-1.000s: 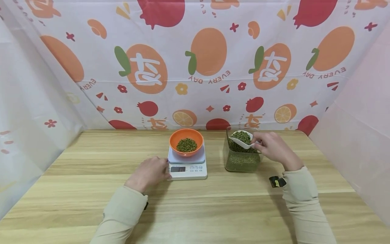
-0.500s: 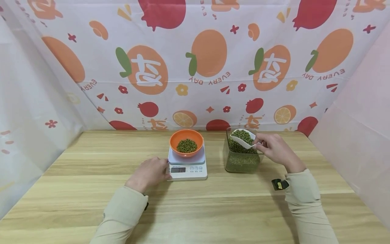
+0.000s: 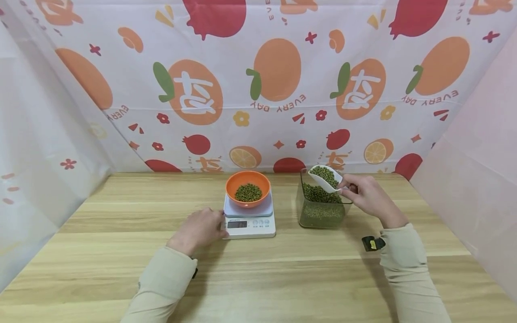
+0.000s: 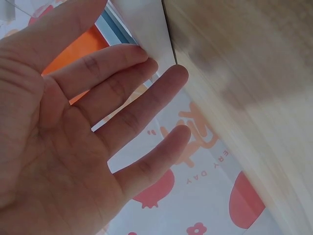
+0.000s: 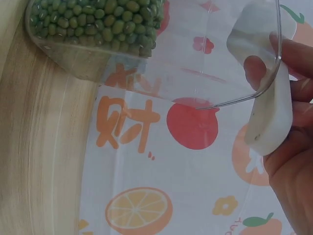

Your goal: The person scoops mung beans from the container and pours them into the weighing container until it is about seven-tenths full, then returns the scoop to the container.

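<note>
My right hand [image 3: 369,197] grips a white scoop [image 3: 330,185] by its handle, and the scoop is heaped with green mung beans [image 3: 324,174]. It is held at the rim of a clear square container [image 3: 323,220] that holds more mung beans [image 5: 98,19]. In the right wrist view the white handle [image 5: 274,115] lies between thumb and fingers. My left hand [image 3: 199,231] rests at the left edge of a white kitchen scale [image 3: 254,231], its fingers [image 4: 142,117] extended in the left wrist view. On the scale sits an orange bowl [image 3: 263,190] with mung beans in it.
The scale's small display [image 3: 237,224] is too dim to read. A wooden table [image 3: 282,282] carries everything, with the container a short way right of the scale. A fruit-printed white curtain [image 3: 278,125] hangs behind the table, with pale sheets at both sides.
My right hand has raised the scoop out of the beans toward the container's rim and slightly right, its load now a heap. My left hand, the scale and the bowl stay put.
</note>
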A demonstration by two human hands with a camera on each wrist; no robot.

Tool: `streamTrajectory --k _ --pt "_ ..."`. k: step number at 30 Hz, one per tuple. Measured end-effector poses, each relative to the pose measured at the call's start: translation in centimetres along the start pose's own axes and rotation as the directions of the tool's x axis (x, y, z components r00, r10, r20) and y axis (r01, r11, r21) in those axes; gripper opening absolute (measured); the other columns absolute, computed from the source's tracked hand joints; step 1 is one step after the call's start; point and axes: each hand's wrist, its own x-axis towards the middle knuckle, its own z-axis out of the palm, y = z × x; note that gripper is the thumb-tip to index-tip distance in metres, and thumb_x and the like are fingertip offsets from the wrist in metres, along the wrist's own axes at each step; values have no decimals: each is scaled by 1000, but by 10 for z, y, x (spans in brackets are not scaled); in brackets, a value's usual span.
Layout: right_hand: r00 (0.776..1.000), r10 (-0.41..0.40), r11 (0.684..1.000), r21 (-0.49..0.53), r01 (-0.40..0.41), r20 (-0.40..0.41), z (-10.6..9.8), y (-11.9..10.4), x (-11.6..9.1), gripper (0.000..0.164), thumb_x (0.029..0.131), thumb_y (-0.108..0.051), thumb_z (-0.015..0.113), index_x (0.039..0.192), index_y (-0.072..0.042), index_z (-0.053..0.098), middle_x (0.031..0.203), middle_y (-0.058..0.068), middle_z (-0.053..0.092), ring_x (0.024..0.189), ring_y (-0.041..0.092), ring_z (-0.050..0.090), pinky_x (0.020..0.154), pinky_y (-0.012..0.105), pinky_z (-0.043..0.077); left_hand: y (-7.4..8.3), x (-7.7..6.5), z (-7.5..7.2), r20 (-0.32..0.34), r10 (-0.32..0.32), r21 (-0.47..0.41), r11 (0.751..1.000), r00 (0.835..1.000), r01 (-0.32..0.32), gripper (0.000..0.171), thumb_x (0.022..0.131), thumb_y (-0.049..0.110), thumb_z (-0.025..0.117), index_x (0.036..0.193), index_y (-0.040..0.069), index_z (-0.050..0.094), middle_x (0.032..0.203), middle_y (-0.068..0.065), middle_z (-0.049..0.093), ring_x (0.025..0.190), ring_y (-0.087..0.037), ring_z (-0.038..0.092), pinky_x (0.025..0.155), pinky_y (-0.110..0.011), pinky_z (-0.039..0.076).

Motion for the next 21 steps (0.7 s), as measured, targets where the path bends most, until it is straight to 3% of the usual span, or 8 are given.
streamTrajectory --k 12,21 --pt "1000 0 999 -44 0 9 -1 1 3 24 83 12 73 80 -10 65 62 -12 43 54 2 36 50 25 33 -1 0 -2 3 5 -10 1000 1000 -5 23 79 14 88 77 6 67 68 2 56 59 -14 45 58 -30 41" --pt "999 28 998 -49 -26 41 -1 -2 3 23 84 11 73 79 -9 64 62 -11 43 55 3 37 50 25 33 -1 0 -1 -16 5 -2 1000 1000 -5 27 76 17 90 92 2 74 79 -4 68 63 -15 50 63 -37 50"
